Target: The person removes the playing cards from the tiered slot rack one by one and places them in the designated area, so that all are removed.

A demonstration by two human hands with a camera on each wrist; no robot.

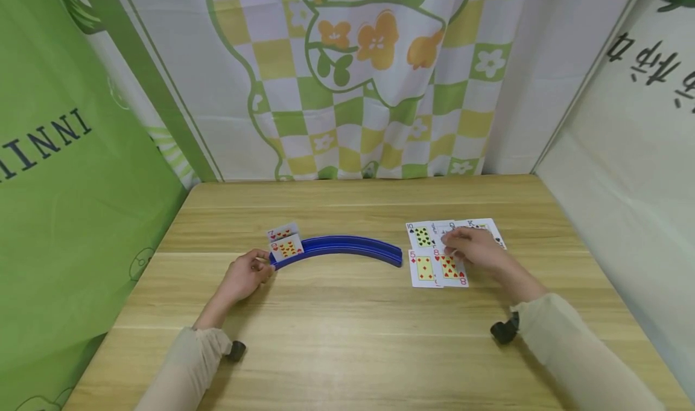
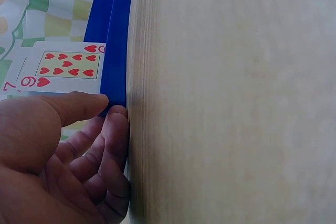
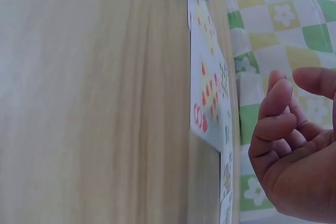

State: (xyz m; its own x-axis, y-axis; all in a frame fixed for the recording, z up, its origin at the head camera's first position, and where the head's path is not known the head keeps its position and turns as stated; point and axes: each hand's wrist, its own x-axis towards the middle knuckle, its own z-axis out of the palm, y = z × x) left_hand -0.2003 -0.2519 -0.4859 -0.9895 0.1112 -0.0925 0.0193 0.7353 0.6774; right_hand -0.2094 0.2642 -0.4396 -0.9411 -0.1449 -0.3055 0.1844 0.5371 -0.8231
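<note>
A curved blue card holder lies on the table, and my left hand pinches its left end between thumb and fingers. In the left wrist view the thumb presses on that blue end, just beside the cards. The nine of hearts stands in the slot, with a seven of hearts behind it. My right hand hovers over the cards on the right, loosely bent and holding nothing. Beneath it lie the eight of hearts and the five of diamonds.
Behind those two cards lies an overlapping row with the ten of spades and a king at its right end; the hand partly covers the row. Patterned cloth hangs along the table's back edge, with cloth on both sides.
</note>
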